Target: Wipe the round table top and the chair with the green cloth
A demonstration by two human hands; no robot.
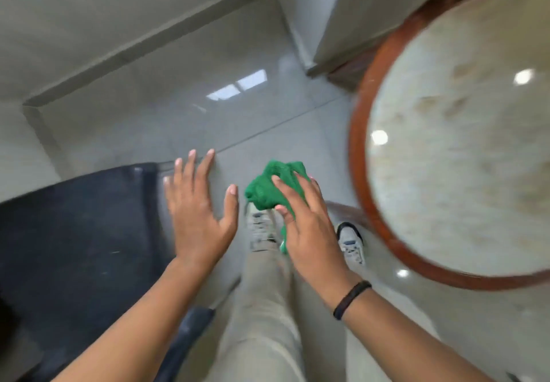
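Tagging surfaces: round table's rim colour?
Reddish-brown wood rim around a pale speckled stone-look top; head view, somewhat blurred.

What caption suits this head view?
Right hand holds the green cloth, left hand open, between chair and round table.

Chair (74,232) left, round table (464,149) right, well apart

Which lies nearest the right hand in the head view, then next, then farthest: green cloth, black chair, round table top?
1. green cloth: bunched in the right hand.
2. round table top: to its right.
3. black chair: far left, beyond the open left hand.
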